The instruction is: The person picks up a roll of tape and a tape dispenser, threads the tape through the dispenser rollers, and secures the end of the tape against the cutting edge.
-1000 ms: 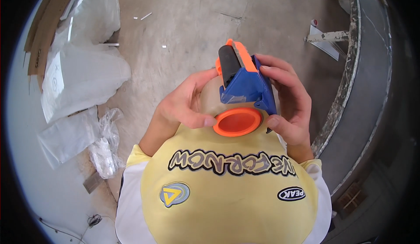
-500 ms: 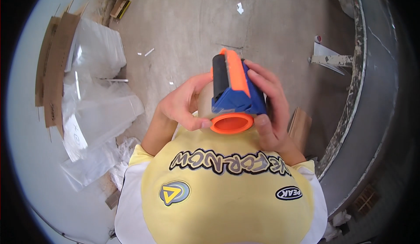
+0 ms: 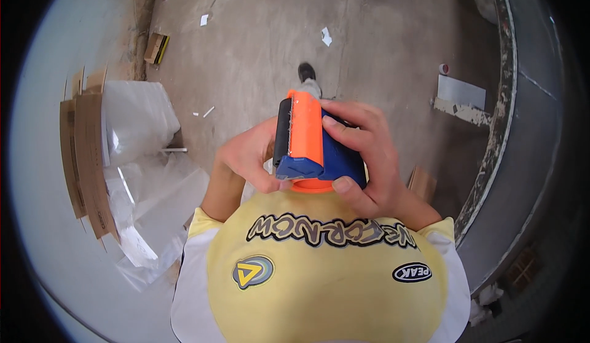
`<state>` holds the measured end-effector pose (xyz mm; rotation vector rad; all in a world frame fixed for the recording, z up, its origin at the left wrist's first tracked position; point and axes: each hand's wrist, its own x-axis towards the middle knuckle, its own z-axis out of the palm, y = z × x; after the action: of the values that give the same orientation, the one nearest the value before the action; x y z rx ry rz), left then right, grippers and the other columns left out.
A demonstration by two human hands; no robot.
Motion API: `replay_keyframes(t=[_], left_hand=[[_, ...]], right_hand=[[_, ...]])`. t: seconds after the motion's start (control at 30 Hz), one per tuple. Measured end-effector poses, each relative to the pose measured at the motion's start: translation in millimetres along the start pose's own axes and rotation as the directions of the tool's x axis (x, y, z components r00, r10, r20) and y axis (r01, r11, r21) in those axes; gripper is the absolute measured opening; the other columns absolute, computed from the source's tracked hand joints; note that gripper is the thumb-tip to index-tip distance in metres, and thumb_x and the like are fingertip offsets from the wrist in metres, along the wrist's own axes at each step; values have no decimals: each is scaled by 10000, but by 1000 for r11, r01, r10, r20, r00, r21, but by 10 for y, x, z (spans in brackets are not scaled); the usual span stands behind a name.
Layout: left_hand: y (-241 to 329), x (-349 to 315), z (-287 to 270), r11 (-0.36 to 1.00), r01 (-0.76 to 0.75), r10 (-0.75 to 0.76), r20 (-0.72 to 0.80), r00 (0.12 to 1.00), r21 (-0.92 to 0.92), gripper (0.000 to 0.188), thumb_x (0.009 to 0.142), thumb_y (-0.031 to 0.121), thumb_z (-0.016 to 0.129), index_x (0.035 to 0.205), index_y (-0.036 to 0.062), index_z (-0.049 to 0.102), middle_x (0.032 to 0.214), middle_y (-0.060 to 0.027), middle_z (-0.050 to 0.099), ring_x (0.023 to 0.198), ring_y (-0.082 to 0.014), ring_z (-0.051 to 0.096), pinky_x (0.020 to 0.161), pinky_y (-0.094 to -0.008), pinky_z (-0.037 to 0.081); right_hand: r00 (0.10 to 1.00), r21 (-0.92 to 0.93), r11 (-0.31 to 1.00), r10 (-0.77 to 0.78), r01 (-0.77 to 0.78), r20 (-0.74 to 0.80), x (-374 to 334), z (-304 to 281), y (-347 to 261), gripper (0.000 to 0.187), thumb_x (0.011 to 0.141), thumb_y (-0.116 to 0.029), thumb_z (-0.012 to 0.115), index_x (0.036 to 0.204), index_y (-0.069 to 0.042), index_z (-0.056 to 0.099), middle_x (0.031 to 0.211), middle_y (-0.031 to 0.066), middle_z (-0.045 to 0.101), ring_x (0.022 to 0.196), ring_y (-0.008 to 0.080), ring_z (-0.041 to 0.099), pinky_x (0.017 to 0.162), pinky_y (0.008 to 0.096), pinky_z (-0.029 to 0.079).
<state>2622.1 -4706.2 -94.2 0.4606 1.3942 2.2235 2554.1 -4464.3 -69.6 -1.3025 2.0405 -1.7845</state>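
Observation:
In front of my chest I hold a tape dispenser with an orange top, a black roller along its left edge and a blue body. An orange ring shows at its near end, partly covered by the blue frame. My right hand is closed round the blue side, with fingers over the top and the thumb tip near the ring. From the left, my left hand grips the dispenser too. Its thumb reaches the ring's left edge, while most of its fingers are hidden behind the roller.
Cardboard sheets and clear plastic wrap stand at the left wall. Paper scraps lie on the concrete floor. A tape roll and a white sheet lie at right, near a grey panel. My shoe shows ahead.
The dispenser has turned, so its orange top faces up more and less of the ring shows. My right fingers have shifted onto its top. The floor view has shifted, and a shoe has appeared.

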Motion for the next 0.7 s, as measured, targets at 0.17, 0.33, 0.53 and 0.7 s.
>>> replay_keyframes(t=[0.17, 0.33, 0.53, 0.7], left_hand=[[263, 575, -829, 988, 149, -148, 30, 989, -39, 696, 610, 38, 751, 1270, 8, 532, 1113, -34, 635, 1039, -107, 576, 930, -296, 473], [737, 1287, -1723, 987, 126, -131, 47, 990, 100, 589, 617, 44, 730, 1186, 24, 580, 1043, -24, 647, 962, -107, 587, 868, -299, 488], [1067, 2076, -2740, 955, -221, 181, 203, 962, 198, 754, 607, 94, 789, 1307, 33, 514, 1142, -56, 629, 1057, -135, 584, 924, -317, 481], [1427, 2977, -3200, 889, 316, -251, 224, 942, -333, 1124, 608, 263, 974, 1491, 3, 329, 1325, -118, 566, 1196, -191, 568, 1007, -349, 460]], right_hand=[[999, -27, 999, 36, -37, -8, 827, -257, 478, 570, 884, -258, 637, 1352, 37, 497, 1361, 239, 514, 1155, 407, 522, 1015, 483, 403], [990, -16, 994, 110, -112, -87, 1784, -484, 951, 634, 858, -244, 658, 1387, 32, 442, 1351, 230, 509, 1149, 402, 523, 1020, 478, 398], [943, 155, 962, 256, -226, -214, 2717, -828, 1395, 814, 777, -212, 781, 1438, 15, 363, 1316, 193, 525, 1188, 346, 513, 1032, 455, 397], [921, 229, 953, 263, -201, -287, 3286, -1296, 1817, 1045, 611, -257, 961, 1441, -7, 378, 1335, 157, 538, 1208, 292, 522, 1036, 420, 410]])
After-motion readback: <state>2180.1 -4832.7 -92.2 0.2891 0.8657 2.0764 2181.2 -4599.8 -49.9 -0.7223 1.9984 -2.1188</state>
